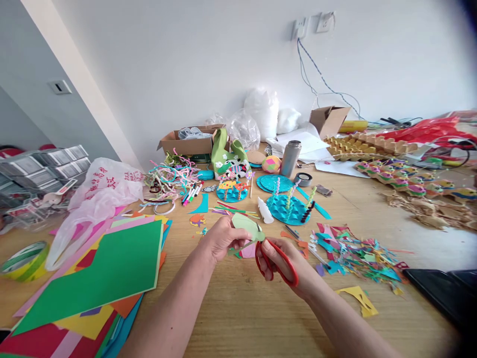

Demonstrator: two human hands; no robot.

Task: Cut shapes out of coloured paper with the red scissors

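Near the middle of the table, my left hand point(224, 235) is closed on a piece of pale green paper point(243, 224), pinched between thumb and fingers. My right hand point(285, 256) grips red-handled scissors point(289, 271), with fingers through the loops. The scissor blades meet the right edge of the pale green paper, and most of their length is hidden by it. A scrap of pink paper point(247, 250) lies on the table just below the hands. Beyond them lie a white glue bottle point(265, 211) and a blue scalloped disc point(285, 211) with upright fuzzy stems.
Colored sheets point(108, 268) are stacked at left beside a tape roll point(24, 261). Paper scraps point(363, 253) lie at right, near a black device point(432, 293). Farther back are pipe cleaners point(173, 174), a metal bottle point(290, 158), a cardboard box point(186, 145) and egg trays point(357, 148).
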